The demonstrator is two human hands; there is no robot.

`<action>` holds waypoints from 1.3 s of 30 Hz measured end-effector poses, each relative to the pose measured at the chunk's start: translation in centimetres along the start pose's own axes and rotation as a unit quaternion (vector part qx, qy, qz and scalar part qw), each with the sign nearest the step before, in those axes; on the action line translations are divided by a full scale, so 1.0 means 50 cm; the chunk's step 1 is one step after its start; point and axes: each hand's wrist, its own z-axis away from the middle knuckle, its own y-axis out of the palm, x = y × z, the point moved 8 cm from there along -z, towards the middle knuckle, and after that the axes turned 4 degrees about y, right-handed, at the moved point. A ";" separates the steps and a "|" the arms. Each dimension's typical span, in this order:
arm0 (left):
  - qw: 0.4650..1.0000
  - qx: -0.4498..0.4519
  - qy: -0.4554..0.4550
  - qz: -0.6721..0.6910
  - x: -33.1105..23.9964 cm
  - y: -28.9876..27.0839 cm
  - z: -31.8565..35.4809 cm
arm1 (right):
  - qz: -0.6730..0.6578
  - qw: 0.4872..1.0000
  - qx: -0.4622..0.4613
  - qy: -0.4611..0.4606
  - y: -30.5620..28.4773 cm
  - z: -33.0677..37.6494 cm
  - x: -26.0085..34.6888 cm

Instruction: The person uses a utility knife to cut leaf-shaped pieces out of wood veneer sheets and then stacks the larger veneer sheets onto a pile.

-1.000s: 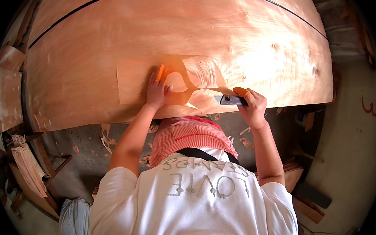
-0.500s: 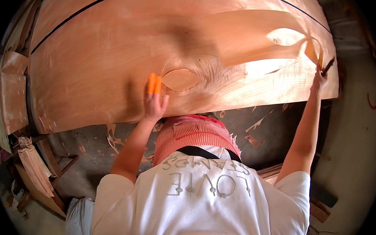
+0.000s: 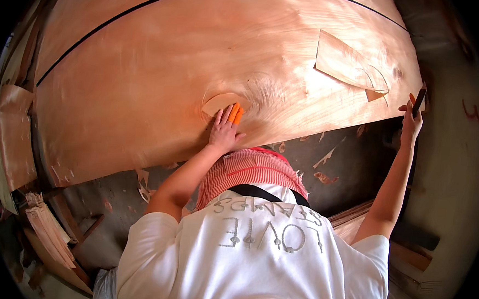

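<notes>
A wide sheet of thin wood veneer [image 3: 144, 89] spreads before me. My left hand [image 3: 227, 129] lies flat on it, fingers stretched over the lower part of an oval patch [image 3: 223, 101]; two of its fingers wear orange covers. Off at the sheet's right corner, my right hand [image 3: 410, 121] is closed round a dark, narrow, knife-like tool [image 3: 419, 101] pointing away from me. Its exact kind is hard to make out. An orange cover shows on that hand too. A loose veneer strip [image 3: 346, 63] rests on the sheet's right part, left of my right hand.
A black band [image 3: 144, 4] crosses the far part of the sheet. Veneer scraps [image 3: 327, 157] litter the dark floor below its near edge. At left stand a veneer piece [image 3: 18, 136] and a bundle of wood strips [image 3: 51, 228]. A red-striped apron [image 3: 254, 172] covers my front.
The curled veneer strip has left my right hand and lies on the sheet. My left hand has slid right onto the oval patch. My right hand has shifted slightly right and nearer.
</notes>
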 end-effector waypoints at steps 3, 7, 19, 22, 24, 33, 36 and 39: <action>1.000 -0.002 0.005 0.000 0.001 -0.002 0.001 | -0.078 0.997 -0.011 0.009 -0.050 0.046 0.031; 0.999 0.029 0.004 -0.014 -0.008 -0.015 -0.012 | -0.234 0.969 -0.080 0.017 -0.154 0.076 0.057; 0.999 0.019 0.017 -0.038 -0.059 -0.049 -0.002 | -0.408 0.889 -0.148 -0.146 -0.468 -0.117 0.407; 0.998 0.032 0.001 -0.060 -0.027 -0.046 0.015 | -0.367 0.917 -0.047 -0.151 -0.371 -0.127 0.515; 0.997 0.045 0.007 -0.059 -0.041 -0.040 0.008 | -0.384 0.907 0.029 -0.172 -0.344 -0.141 0.573; 0.998 0.027 0.004 -0.060 -0.053 -0.043 0.006 | -0.460 0.863 0.073 -0.193 -0.263 -0.108 0.588; 0.998 0.023 -0.004 -0.055 -0.051 -0.052 0.014 | -0.466 0.862 0.155 -0.124 -0.162 -0.078 0.497; 0.999 0.010 0.009 -0.049 -0.070 -0.057 0.005 | -0.455 0.855 0.238 -0.071 -0.082 -0.047 0.406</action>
